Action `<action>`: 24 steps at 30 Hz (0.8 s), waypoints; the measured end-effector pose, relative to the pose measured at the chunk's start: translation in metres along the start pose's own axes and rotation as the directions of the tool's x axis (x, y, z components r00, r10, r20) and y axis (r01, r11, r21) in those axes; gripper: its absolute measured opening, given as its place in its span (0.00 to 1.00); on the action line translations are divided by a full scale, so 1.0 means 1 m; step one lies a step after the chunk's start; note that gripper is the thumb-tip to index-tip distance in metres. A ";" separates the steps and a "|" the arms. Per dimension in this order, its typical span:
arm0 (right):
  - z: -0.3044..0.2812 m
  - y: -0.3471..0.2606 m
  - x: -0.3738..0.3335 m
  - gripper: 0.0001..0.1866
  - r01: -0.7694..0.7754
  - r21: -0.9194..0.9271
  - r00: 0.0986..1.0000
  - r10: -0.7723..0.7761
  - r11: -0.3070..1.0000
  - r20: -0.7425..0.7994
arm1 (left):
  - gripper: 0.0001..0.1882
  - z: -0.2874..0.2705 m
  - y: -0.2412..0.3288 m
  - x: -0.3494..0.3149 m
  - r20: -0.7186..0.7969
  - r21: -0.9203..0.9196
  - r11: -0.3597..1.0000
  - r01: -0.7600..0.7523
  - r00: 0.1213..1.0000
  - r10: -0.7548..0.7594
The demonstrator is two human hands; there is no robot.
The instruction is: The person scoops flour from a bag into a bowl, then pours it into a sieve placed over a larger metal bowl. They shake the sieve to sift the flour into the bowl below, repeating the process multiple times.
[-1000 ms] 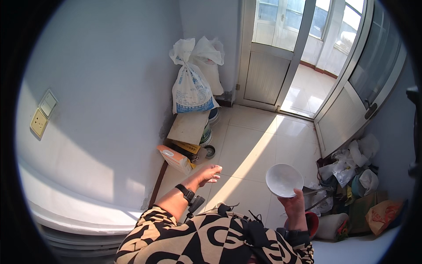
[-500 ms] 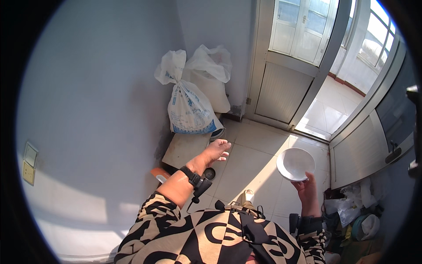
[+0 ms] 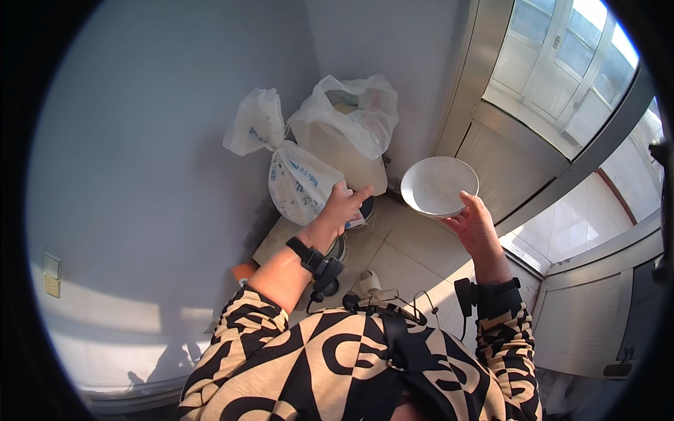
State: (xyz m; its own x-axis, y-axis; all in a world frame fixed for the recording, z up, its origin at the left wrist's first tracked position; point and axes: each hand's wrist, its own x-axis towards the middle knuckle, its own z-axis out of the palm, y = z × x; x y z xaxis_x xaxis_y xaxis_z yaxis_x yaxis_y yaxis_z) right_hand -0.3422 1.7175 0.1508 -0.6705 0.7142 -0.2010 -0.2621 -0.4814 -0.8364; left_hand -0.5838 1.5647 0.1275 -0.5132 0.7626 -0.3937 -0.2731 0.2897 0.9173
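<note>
My right hand point(image 3: 474, 223) grips the rim of a white bowl point(image 3: 437, 184), with its thumb over the edge; nothing shows inside the bowl. My left hand point(image 3: 344, 208) is held out over the front of a tied white sack with blue print point(image 3: 298, 184), thumb apart from the fingers and nothing seen in it. Whether it touches the sack I cannot tell. Behind and to the right stands a translucent white plastic bag point(image 3: 344, 137). Its mouth gapes open and something pale shows inside, too dim to name.
Below the bags, a low pale board point(image 3: 277, 238) and a round container point(image 3: 364, 216) stand in the corner. A metal-framed door point(image 3: 491, 158) rises at the right, with a second door panel point(image 3: 586, 316) nearer me. A light-coloured shoe point(image 3: 370, 282) shows on the tiled floor.
The bags now appear closer and my view has turned leftward. My right hand has brought the bowl up and toward the bags. My left hand has moved forward to the tied sack.
</note>
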 end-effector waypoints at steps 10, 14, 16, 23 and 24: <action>0.081 -0.014 0.208 0.20 -0.148 -0.080 0.976 0.158 0.986 0.151 | 0.50 0.006 0.048 0.115 -0.203 0.107 0.990 -0.094 0.973 0.114; 0.112 0.000 0.288 0.21 -0.231 -0.156 0.953 0.256 0.960 0.164 | 0.43 -0.009 0.047 0.147 -0.268 0.127 0.992 0.004 0.963 0.031; 0.124 0.012 0.332 0.28 -0.235 -0.297 0.935 0.298 0.926 0.189 | 0.37 -0.020 0.047 0.160 -0.188 0.074 0.991 -0.108 0.975 0.120; 0.163 0.071 0.464 0.27 -0.249 -0.478 0.941 0.327 0.842 0.086 | 0.44 0.000 0.078 0.161 -0.243 0.415 0.850 -0.325 0.861 0.447; 0.169 0.078 0.478 0.27 -0.249 -0.498 0.939 0.333 0.831 0.086 | 0.46 0.004 0.085 0.162 -0.309 0.291 0.901 -0.321 0.860 0.406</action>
State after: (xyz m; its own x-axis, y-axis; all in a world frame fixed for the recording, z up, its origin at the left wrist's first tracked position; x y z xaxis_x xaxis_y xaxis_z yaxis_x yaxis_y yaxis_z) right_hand -0.8002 1.9356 0.0759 -0.7764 0.4668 -0.4235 0.2949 -0.3248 -0.8986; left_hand -0.6876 1.7152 0.1420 -0.8036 0.5950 0.0159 0.1556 0.1842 0.9705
